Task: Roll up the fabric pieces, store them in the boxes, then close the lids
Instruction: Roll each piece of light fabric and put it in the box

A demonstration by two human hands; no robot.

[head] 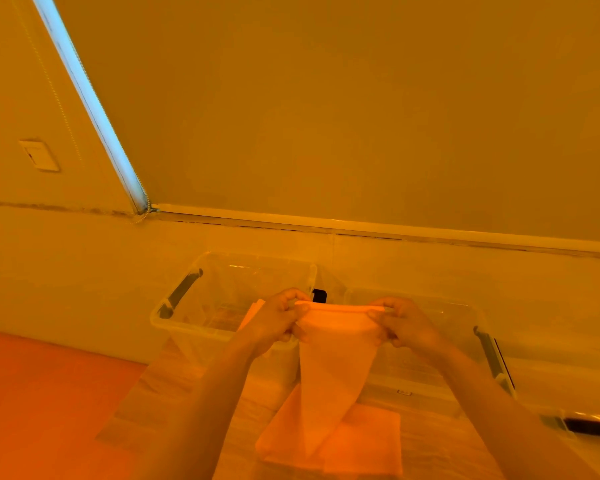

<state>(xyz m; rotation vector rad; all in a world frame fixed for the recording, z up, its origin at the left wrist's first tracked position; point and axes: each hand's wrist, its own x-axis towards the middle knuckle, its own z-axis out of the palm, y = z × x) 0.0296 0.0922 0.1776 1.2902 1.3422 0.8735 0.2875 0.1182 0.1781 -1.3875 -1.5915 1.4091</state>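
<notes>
Above the flat stack of orange fabric squares (371,441), both hands hold up one pale orange fabric piece (333,368) by its rolled top edge. Left hand (278,320) and right hand (404,323) each pinch an end. Behind the stack stand two clear plastic boxes (194,317), lids off.

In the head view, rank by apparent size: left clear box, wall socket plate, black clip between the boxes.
1. Left clear plastic box
2. Pale wall socket plate
3. Small black clip, partly hidden, so unsure.
</notes>
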